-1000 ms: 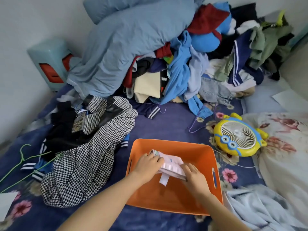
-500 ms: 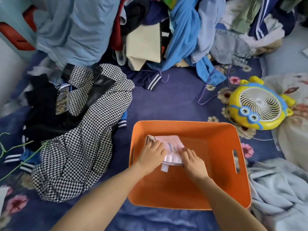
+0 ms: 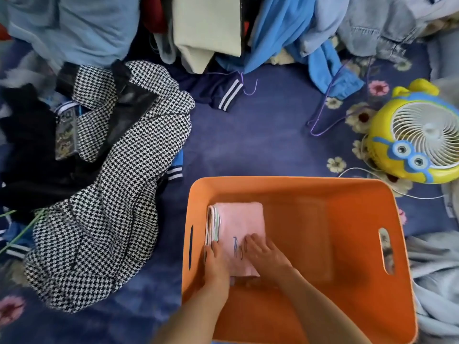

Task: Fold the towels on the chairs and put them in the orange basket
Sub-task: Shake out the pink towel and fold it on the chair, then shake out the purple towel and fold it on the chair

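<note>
Floral bedspread (image 3: 260,135); left hand (image 3: 215,265), right hand (image 3: 264,256) lie flat on folded, perhaps terry, towel (image 3: 238,219) in orange basket (image 3: 360,194)

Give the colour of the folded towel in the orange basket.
Pale pink towel, seen in the head view.

Jacket: we see a black-and-white houndstooth jacket (image 3: 104,194) crumpled at the left.
Fan: a yellow cartoon-faced fan (image 3: 417,142) lies at the right, and we see a white cord (image 3: 360,170) beside it.
Hanger: a purple wire hanger (image 3: 330,112) lies near the fan.
Pile: heaped clothes (image 3: 223,33) run along the top; we think mostly blues.
Sheet: a dark blue flowered sheet (image 3: 260,135) lies under everything.
</note>
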`<action>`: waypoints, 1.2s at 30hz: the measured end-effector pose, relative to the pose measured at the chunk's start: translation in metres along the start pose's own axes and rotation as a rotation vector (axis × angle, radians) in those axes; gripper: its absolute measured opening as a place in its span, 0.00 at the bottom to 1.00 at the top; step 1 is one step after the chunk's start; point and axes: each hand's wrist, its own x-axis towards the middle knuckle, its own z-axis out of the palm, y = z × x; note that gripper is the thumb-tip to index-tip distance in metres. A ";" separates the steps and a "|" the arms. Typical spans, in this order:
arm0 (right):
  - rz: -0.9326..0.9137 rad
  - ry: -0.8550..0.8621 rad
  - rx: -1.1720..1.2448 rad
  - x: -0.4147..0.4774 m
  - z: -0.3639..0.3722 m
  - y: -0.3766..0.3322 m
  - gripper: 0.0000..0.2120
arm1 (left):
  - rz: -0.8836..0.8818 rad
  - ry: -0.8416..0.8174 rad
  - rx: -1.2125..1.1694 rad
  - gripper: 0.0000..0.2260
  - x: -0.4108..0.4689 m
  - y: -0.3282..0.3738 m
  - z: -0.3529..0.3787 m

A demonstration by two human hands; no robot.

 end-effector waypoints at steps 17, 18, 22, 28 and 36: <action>0.289 0.441 -0.012 -0.121 -0.155 0.020 0.22 | -0.018 0.755 -0.207 0.21 -0.118 -0.106 -0.084; 0.289 0.455 -0.045 -0.130 -0.169 0.019 0.23 | -0.047 0.820 -0.230 0.20 -0.126 -0.118 -0.088; 0.330 0.556 -0.171 -0.170 -0.241 0.015 0.27 | -0.180 1.058 -0.284 0.24 -0.165 -0.175 -0.123; 0.358 0.952 -0.378 -0.226 -0.347 0.006 0.28 | -0.331 1.317 -0.370 0.27 -0.233 -0.267 -0.190; 0.471 1.141 -0.467 -0.278 -0.428 -0.020 0.29 | -0.407 1.527 -0.396 0.25 -0.298 -0.350 -0.226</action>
